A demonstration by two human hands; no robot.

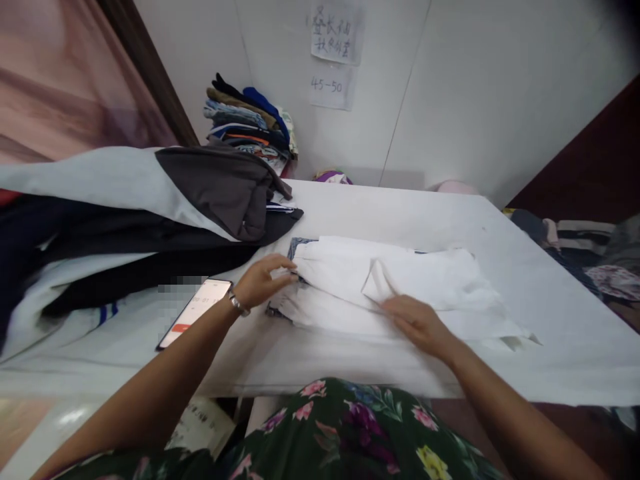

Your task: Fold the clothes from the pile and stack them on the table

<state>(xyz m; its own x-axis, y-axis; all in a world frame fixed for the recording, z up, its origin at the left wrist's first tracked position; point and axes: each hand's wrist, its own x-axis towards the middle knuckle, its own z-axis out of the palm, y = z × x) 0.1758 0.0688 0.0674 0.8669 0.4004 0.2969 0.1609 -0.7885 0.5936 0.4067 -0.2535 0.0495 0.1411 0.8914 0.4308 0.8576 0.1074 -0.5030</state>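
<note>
A pair of white trousers (340,267) lies stretched across the white table, its gathered waist end to the left. Denim edges (303,243) peep out from under that end. My left hand (261,283) is at the waist edge, thumb and fingers closing on the cloth there. Near the middle of the trousers, my right hand (413,320) pinches the fabric, and a pointed fold stands up beside its fingertips. The far ends of the legs lie loosely to the right, slightly rumpled.
A heap of dark and grey clothes (210,193) covers the table's left side. A lit phone (197,310) lies beside my left forearm. Behind is a tall stack of folded clothes (247,127). More garments (585,247) lie beyond the right edge. Paper notes (333,87) hang on the wall.
</note>
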